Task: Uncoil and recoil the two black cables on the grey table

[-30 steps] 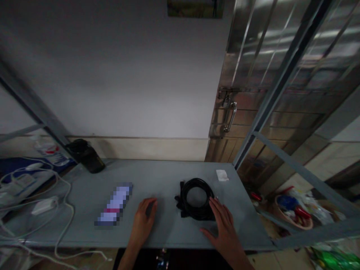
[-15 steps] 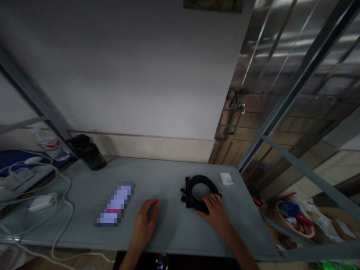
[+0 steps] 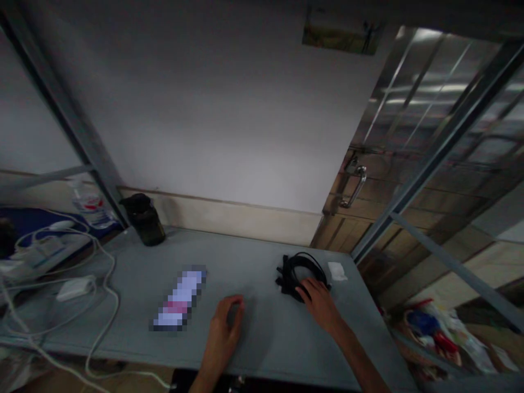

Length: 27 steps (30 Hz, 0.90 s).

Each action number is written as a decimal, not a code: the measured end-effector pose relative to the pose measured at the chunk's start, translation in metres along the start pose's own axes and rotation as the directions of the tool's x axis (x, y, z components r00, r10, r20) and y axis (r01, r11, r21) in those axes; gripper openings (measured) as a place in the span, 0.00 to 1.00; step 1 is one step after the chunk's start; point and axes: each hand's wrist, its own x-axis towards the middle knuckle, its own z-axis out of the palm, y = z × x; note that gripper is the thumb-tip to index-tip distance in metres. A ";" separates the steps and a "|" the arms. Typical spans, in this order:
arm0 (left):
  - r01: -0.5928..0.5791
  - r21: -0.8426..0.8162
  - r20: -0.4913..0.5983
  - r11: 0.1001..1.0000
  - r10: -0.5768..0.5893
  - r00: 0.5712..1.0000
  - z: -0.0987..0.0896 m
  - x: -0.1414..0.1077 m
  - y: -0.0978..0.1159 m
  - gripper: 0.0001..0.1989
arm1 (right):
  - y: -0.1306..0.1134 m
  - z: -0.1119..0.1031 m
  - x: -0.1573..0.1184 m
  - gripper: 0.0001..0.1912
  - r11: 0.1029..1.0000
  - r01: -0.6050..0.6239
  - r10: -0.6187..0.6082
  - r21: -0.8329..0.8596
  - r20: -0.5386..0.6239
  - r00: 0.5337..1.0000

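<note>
A coil of black cable (image 3: 291, 274) lies on the right part of the grey tabletop, with several dark ends bunched on its left side. My right hand (image 3: 318, 303) grips the near right edge of this coil, fingers over it; part of the cable is hidden beneath them. My left hand (image 3: 224, 326) hovers near the front edge of the table with thumb and fingers curved and a gap between them, holding nothing. To its left is a phone (image 3: 179, 299) with a lit, blurred screen.
A dark bottle (image 3: 144, 221) stands at the back left. White cords and a white adapter (image 3: 76, 287) spread over the left side. A white paper piece (image 3: 337, 271) lies beside the coil. Metal posts (image 3: 442, 142) rise at both sides; a filled basket (image 3: 434, 333) stands lower right.
The view has shifted, so everything sits further right in it. One cable strand now stands away from the coil's far side. My left hand keeps its curved pose.
</note>
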 end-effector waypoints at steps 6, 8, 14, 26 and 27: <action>-0.011 -0.011 0.004 1.000 0.011 1.000 -0.002 -0.002 0.005 0.18 | -0.005 -0.016 0.023 0.35 0.962 -0.211 0.235 0.176 -0.129 0.963; -0.015 -0.016 -0.002 1.000 0.015 1.000 -0.002 -0.003 0.005 0.19 | -0.009 -0.032 0.034 0.35 0.932 -0.257 0.305 0.255 -0.172 0.937; 0.008 -0.043 -0.011 0.999 -0.008 1.000 -0.003 -0.003 0.005 0.23 | -0.032 -0.096 0.057 0.35 0.817 -0.259 0.447 0.515 -0.283 0.849; -0.100 -0.218 -0.080 0.971 0.084 0.993 0.022 -0.060 0.084 0.21 | -0.121 -0.132 -0.015 0.29 0.437 -0.152 0.561 0.887 -0.136 0.817; -0.096 -0.264 -0.058 0.960 0.083 0.995 0.033 -0.070 0.098 0.21 | -0.124 -0.124 -0.030 0.29 0.409 -0.192 0.586 0.892 -0.095 0.805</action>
